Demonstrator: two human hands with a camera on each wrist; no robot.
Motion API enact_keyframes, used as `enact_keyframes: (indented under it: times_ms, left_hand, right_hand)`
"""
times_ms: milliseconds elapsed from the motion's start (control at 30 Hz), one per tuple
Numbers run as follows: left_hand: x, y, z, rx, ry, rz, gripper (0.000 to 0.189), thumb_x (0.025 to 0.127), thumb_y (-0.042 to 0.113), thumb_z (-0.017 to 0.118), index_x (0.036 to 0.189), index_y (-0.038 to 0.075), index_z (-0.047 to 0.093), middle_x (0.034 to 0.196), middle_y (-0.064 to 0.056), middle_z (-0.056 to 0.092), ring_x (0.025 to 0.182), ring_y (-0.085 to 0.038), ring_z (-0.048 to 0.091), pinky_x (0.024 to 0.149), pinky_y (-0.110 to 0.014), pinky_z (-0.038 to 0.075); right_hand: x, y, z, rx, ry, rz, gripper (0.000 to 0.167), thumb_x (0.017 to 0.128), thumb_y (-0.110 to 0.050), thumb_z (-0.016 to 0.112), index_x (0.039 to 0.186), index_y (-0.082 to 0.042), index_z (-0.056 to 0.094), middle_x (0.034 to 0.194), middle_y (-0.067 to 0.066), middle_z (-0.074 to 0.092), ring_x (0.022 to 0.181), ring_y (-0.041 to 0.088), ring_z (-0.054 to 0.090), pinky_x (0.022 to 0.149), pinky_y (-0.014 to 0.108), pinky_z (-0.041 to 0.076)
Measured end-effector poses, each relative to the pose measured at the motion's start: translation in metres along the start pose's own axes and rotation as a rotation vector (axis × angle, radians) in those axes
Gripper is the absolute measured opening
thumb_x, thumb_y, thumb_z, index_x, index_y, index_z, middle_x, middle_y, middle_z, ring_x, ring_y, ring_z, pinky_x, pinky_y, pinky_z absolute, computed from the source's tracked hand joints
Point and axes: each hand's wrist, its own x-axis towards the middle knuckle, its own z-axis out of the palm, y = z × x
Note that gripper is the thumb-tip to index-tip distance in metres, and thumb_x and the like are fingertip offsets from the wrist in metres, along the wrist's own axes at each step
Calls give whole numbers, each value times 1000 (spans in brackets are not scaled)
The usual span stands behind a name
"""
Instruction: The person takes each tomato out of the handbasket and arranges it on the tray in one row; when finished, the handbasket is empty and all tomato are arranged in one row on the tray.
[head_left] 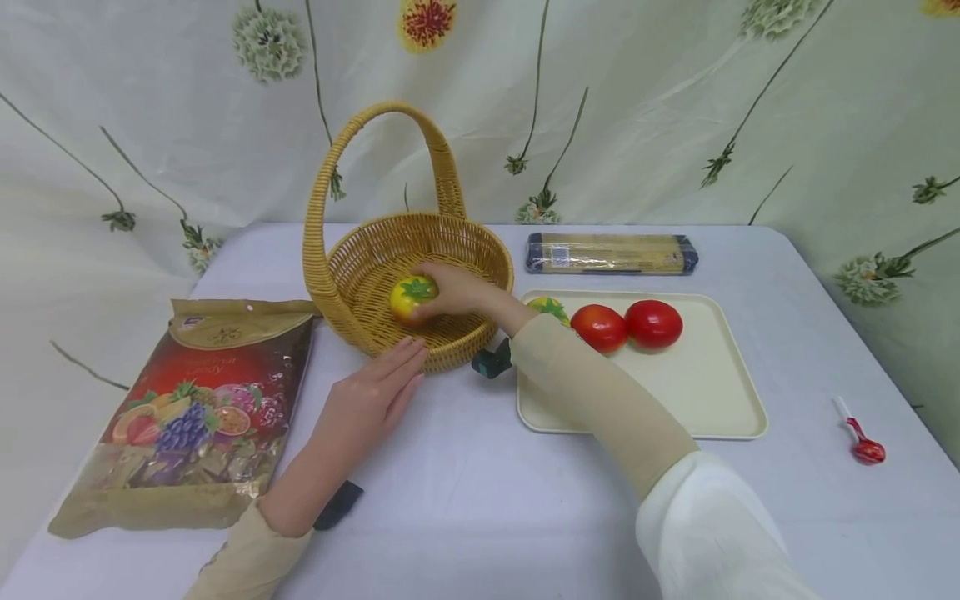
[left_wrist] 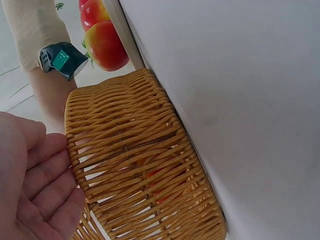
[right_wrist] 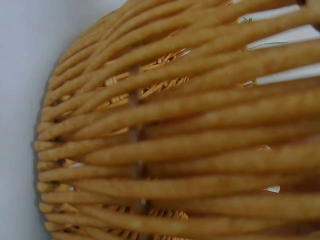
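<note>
A wicker basket (head_left: pixel 448 360) with a tall arched handle stands at the back of the table. Inside it, my right hand (head_left: pixel 459 292) grips a yellow-green tomato (head_left: pixel 406 305) with a green leafy top, thumb on the near side. My left hand (head_left: pixel 373 390) rests its straight fingers against the basket's front rim. In the left wrist view, the left hand (left_wrist: pixel 42 185) lies along the woven wall (left_wrist: pixel 130 135), and red shows faintly through the weave. Basket weave (right_wrist: pixel 175 130) fills the right wrist view and hides the right hand.
A cream tray (head_left: pixel 675 408) on the right bears two red tomatoes (head_left: pixel 654 324) and one partly hidden yellow-green tomato (head_left: pixel 550 308). Behind it lies a long clear-wrapped pack (head_left: pixel 611 254). A candy bag (head_left: pixel 195 417) lies left, a red lollipop (head_left: pixel 867 450) far right.
</note>
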Motion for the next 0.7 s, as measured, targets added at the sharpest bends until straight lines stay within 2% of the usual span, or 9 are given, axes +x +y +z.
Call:
enact_keyframes:
  times_ms: [233,467,700]
  left_hand:
    - [-1,0,0,6,17,5,58,102,40,27,118,-2,63,121,-13,60,114,-27,54,85,-45,49]
    - [-2,0,1,4,7,-2,59,101,41,26,119,-2,63,122,-12,59,116,-26,53,85,-45,49]
    - [-2,0,0,3,-12,-13,60,101,41,25,120,-1,63,124,-12,58,117,-25,52,87,-43,48]
  right_hand:
    - [1,1,1,34,67,4,73,81,-34,73,141,-9,40,129,7,51,110,18,50,93,29,41]
    - [-3,1,-2,112,110,-12,74,82,-34,73,143,-10,37,134,7,47,112,17,48,94,29,41]
    - [-11,1,-9,128,149,-21,73,82,-35,72,142,-12,38,134,7,46,111,18,48,92,30,41]
